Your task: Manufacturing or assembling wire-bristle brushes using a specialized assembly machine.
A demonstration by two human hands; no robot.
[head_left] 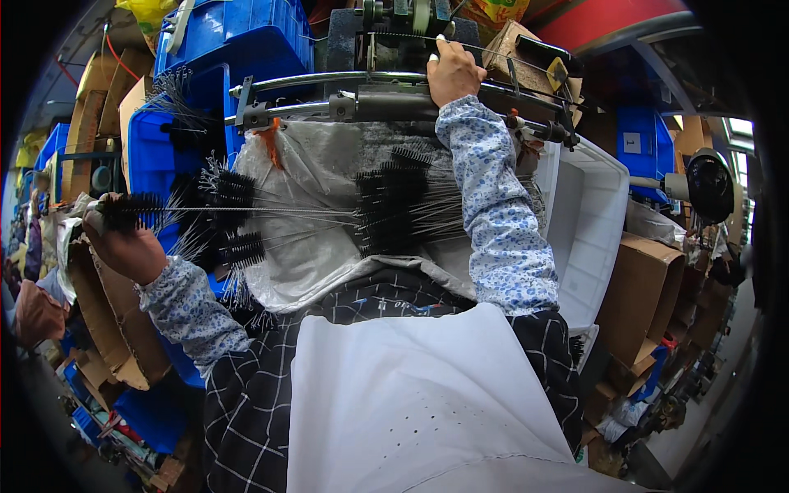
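Black-bristled brush (136,211) extending rightward from left grip (130,251), fingers clamped on its bristled end, right grip (456,74) at a thin wire (403,34), closure unclear

Workshop: machine (382,104), bins (271,34), wire brushes (394,201)

A crumpled pale grey sheet (316,174) carries the pieces — its near edge bunched up at 6 o'clock. Around its middle lies a dense pile of black-bristled brushes (393,205), wire stems pointing toward 3 o'clock; a smaller brush cluster (232,191) sits at its 9 o'clock edge.
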